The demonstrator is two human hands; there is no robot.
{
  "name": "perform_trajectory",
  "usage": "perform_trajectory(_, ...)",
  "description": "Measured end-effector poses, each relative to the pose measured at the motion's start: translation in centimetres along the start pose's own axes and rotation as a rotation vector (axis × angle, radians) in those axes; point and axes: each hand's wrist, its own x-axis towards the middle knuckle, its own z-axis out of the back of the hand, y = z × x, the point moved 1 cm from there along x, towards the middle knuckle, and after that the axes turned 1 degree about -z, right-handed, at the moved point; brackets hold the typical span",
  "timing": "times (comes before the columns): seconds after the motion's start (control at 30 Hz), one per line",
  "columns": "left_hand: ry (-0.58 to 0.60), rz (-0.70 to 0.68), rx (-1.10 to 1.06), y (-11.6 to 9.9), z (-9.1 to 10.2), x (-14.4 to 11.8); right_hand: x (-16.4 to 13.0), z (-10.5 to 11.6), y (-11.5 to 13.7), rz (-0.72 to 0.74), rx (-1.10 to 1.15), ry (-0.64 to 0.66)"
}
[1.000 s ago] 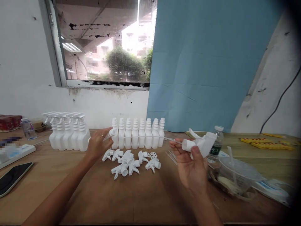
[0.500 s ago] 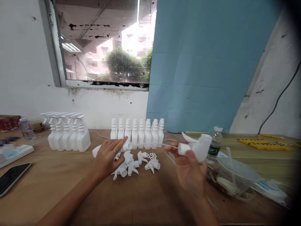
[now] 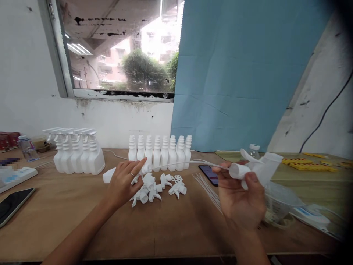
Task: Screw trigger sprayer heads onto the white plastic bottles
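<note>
Two bare hands were occupied. The left hand [image 3: 125,180], at eleven o'clock, gripped a white bottle [image 3: 109,176] lying nearly level, its neck pointing toward three o'clock. The right hand [image 3: 239,198], between one and two, grasped a spray head [image 3: 266,169], whose thin tube [image 3: 172,163] ran toward nine o'clock to the bottle's mouth; whether its tip was inside could not be told. The step in hand looked like threading tube into bottle. The next move seemed to call for steady alignment while bringing the spray head to the neck.
</note>
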Motion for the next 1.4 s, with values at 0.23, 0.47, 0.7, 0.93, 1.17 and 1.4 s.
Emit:
perform_trajectory(0.23, 0.012, 0.004, -0.035, 0.0, -0.1, 0.0, 0.5, 0.4, 0.4, -0.010, -0.011, 0.002)
perform_trajectory(0.47, 0.033, -0.012, -0.148, -2.5, 1.0, 0.4, -1.0, -0.2, -0.5, -0.126, -0.208, 0.172)
perform_trajectory(0.7, 0.222, 0.071, -0.515, -6.3, 1.7, 0.0, -1.7, -2.4, -0.3, -0.301, -0.651, 0.620)
perform_trajectory(0.93, 0.226, 0.430, -0.976, -6.6, -1.4, -0.7, -1.0, -6.2, -2.8, -0.410, -0.743, 0.885)
perform_trajectory(1.17, 0.053, 0.651, -1.086, -3.4, -2.1, -0.6, -3.8, -5.5, -7.9, -0.498, -0.396, 0.644)
perform_trajectory(1.4, -0.170, 0.547, -1.359, -3.6, 0.4, 3.1, -5.0, -5.6, -8.7, -0.565, -0.252, 0.628)
